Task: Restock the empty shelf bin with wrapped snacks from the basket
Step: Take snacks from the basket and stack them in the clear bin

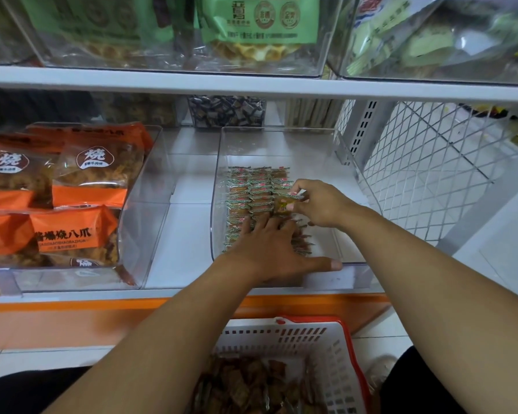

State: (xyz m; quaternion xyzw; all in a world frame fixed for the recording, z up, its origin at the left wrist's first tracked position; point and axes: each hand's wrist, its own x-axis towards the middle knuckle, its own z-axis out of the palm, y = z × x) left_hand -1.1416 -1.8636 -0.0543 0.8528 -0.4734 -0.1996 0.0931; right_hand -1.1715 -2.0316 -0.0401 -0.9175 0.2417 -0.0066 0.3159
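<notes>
A clear plastic shelf bin [346, 186] on the middle shelf holds neat rows of small wrapped snacks [250, 189] along its left side. My left hand [269, 249] lies flat on the near rows, fingers spread, thumb out along the bin's front lip. My right hand [320, 204] pinches one wrapped snack [284, 203] at the right edge of the rows. Below, a white basket with a red rim [338, 363] holds several more brown wrapped snacks [243, 383].
A clear bin of orange snack bags [81, 189] stands to the left, with a bare shelf gap between the bins. Bins of green packets [251, 28] sit on the shelf above. White wire mesh [425, 174] closes the shelf's right side.
</notes>
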